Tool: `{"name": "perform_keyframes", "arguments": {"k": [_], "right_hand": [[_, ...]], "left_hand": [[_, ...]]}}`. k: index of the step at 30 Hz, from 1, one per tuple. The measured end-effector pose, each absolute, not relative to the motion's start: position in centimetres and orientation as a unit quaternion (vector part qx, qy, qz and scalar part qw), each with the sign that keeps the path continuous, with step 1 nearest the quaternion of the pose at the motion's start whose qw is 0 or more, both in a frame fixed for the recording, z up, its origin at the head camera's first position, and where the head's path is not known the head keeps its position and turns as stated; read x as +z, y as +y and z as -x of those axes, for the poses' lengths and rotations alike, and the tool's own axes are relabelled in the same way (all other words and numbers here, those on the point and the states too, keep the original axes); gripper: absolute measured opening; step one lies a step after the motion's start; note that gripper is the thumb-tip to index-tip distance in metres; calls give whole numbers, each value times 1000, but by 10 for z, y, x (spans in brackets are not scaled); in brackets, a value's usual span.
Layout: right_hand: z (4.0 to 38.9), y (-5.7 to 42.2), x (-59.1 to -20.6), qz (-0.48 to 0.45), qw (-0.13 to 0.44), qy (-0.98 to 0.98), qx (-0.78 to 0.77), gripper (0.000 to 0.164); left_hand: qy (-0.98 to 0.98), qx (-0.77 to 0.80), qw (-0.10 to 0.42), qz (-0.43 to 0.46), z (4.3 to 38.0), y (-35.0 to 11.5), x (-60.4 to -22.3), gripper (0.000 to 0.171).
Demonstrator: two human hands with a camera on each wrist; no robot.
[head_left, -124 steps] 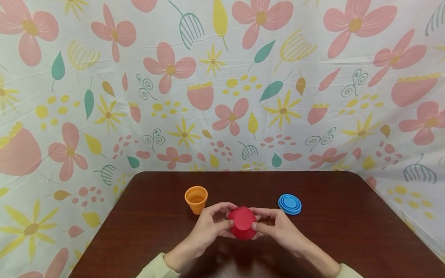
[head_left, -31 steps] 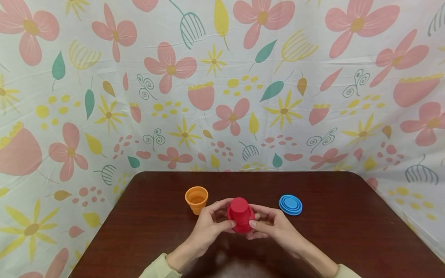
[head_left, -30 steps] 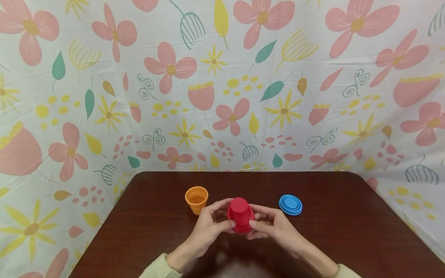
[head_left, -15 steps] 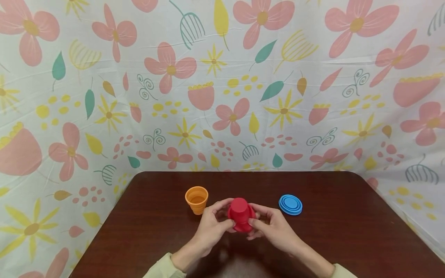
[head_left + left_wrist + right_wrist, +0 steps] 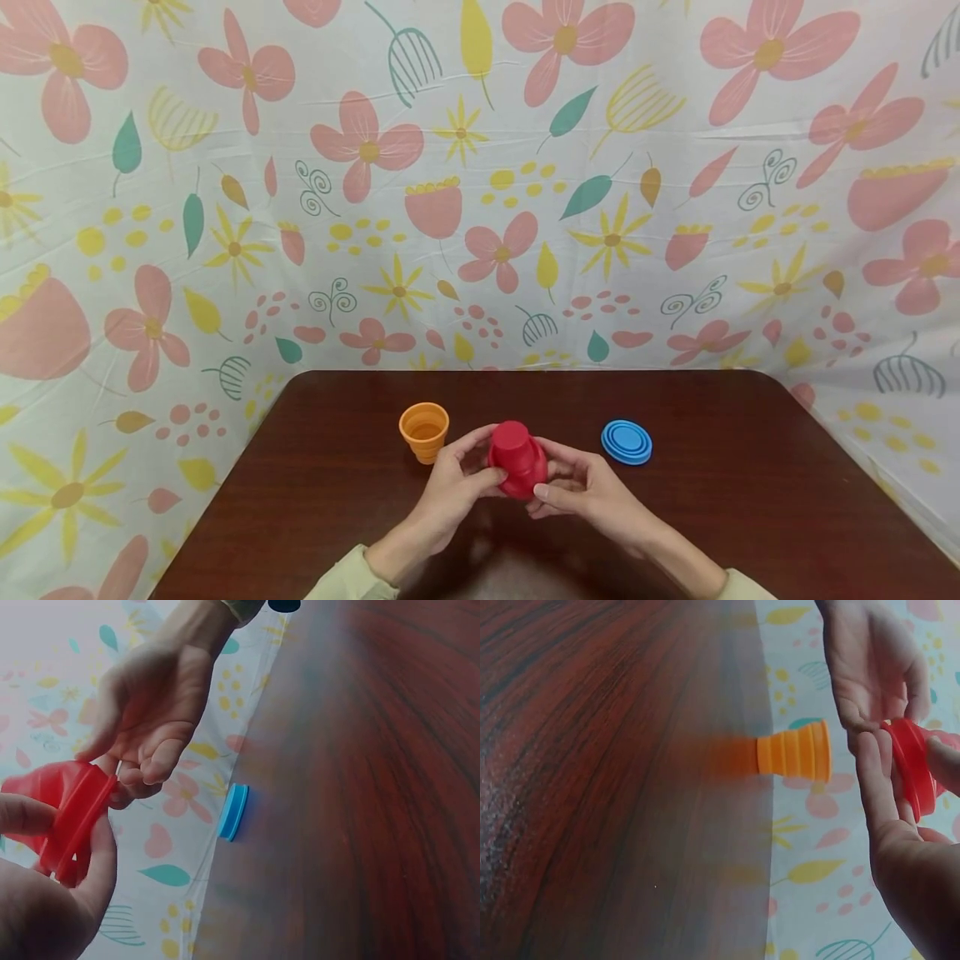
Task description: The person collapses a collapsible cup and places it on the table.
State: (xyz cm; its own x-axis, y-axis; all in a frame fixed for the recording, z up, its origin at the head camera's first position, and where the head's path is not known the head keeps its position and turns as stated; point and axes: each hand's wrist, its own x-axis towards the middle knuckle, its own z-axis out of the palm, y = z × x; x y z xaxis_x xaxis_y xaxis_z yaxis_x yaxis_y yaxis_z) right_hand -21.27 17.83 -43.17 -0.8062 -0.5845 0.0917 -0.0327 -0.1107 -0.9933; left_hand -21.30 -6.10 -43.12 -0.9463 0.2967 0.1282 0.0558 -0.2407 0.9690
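A red collapsible cup [image 5: 517,462] is held between both hands above the table, its narrow base pointing up and away and its wide rim toward the tabletop. My left hand [image 5: 453,492] grips its left side, thumb on the front of the wall and fingers behind. On the other side my right hand [image 5: 592,496] pinches the rim, thumb in front and fingers curled beneath. In the left wrist view the red cup [image 5: 64,806] shows its ridged rim edge-on. The right wrist view has the red cup [image 5: 915,769] at the right, its rim over the fingers.
An expanded orange collapsible cup [image 5: 424,432] stands upright just beyond my left hand. Behind the right hand a blue collapsible cup [image 5: 626,442] lies folded flat. Both are on the dark brown table [image 5: 337,483], which backs onto a flowered cloth [image 5: 480,208].
Over these seconds the red cup's base has come to stick out further and tilt away. Latest, the cup leans slightly left and the right thumb has slid down toward the rim.
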Motion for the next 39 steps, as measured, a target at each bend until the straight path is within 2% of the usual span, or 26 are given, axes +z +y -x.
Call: {"name": "perform_keyframes", "arguments": {"k": [5,13,39], "right_hand": [[212,177,-429,233,187,641,-707,69],[212,174,-427,225,174,647,-707,70],[210,162,-426,198,124,680,-695,72]], "left_hand": [[608,771,89,-171,214,-63,-433,63],[622,754,74,-197,215,-61,-434,67],[663,733,38,-146,213,-56,-431,67]]}}
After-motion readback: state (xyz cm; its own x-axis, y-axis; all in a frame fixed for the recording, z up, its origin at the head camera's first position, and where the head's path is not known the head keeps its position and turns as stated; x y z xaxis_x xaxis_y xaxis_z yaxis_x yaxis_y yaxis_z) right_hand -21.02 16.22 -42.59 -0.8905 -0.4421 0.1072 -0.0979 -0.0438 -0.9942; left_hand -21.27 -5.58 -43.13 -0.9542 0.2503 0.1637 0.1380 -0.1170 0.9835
